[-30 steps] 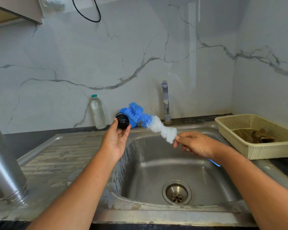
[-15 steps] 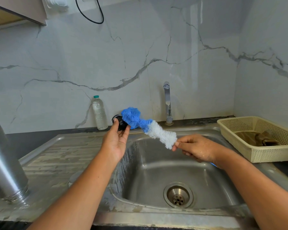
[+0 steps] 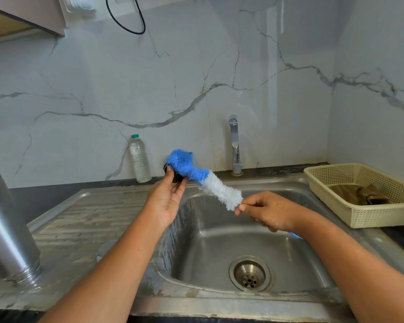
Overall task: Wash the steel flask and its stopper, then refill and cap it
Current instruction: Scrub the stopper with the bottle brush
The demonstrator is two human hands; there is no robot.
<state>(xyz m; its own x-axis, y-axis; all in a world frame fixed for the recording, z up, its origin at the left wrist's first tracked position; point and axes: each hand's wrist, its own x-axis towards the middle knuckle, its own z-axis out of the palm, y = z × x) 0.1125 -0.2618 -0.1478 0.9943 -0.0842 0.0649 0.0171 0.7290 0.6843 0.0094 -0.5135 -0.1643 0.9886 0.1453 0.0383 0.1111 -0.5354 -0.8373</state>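
– Above the sink basin (image 3: pixel 219 241), what are the two hands doing?

– The left hand (image 3: pixel 167 197) is raised with its palm towards the camera, pinching the black stopper (image 3: pixel 175 177) between thumb and fingertips. The right hand (image 3: pixel 268 212) is curled round the stem of a bottle brush (image 3: pixel 210 183), thumb and forefinger nipped just below the white bristles.

– Do brush and stopper touch?

– Yes. The blue bristle head lies against the stopper and hides most of it, so only a dark sliver shows by the left fingertips. From there the brush slants down to the right hand, and a bit of blue handle shows under the right wrist.

– And the steel flask (image 3: pixel 7 229)?

– It is well apart from both hands, at the far left on the draining board (image 3: pixel 84 224). It stands with its threaded end down, and neither hand touches it.

– What lies further out?

– The drain (image 3: pixel 250 273) sits below the right forearm, and the tap (image 3: pixel 234 145) rises at the back rim. A plastic bottle (image 3: pixel 139 159) with a green cap stands on the dark surface (image 3: pixel 44 197) against the marble wall, just left of the stopper. A cream basket (image 3: pixel 331 183) sits at the sink's right edge with a brown cloth (image 3: pixel 359 194) inside.
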